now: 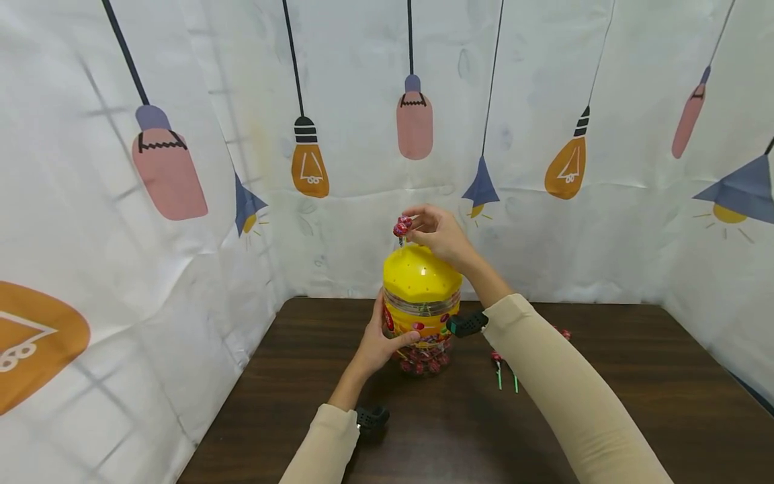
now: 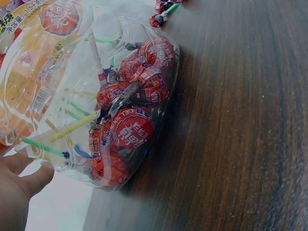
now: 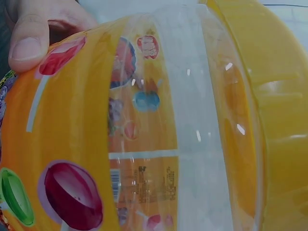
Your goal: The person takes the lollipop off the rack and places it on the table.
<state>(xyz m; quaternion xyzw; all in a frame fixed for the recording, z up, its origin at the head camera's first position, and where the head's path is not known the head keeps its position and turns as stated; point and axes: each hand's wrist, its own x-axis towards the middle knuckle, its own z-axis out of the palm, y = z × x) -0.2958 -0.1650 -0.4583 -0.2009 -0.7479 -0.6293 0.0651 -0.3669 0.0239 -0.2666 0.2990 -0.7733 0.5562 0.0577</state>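
Observation:
A clear plastic candy jar [image 1: 423, 319] with a yellow-orange label and a domed yellow lid [image 1: 422, 274] stands on the table. My left hand [image 1: 376, 344] grips its left side, the thumb across the front. Above the lid, my right hand [image 1: 440, 235] pinches red-wrapped lollipops [image 1: 402, 228], their sticks pointing down at the lid's top. Inside the jar's base lie several red lollipops [image 2: 132, 127] with green, yellow and white sticks. The right wrist view shows the label, the lid's edge [image 3: 284, 106] and the left thumb [image 3: 29, 45]; the right hand's fingers are outside it.
On the dark wooden table [image 1: 459, 430], a few loose lollipops [image 1: 497, 359] with green sticks lie right of the jar. Another red lollipop head [image 1: 565, 333] shows past the right sleeve. A white curtain [image 1: 363, 249] printed with hanging lamps encloses the table's back and sides.

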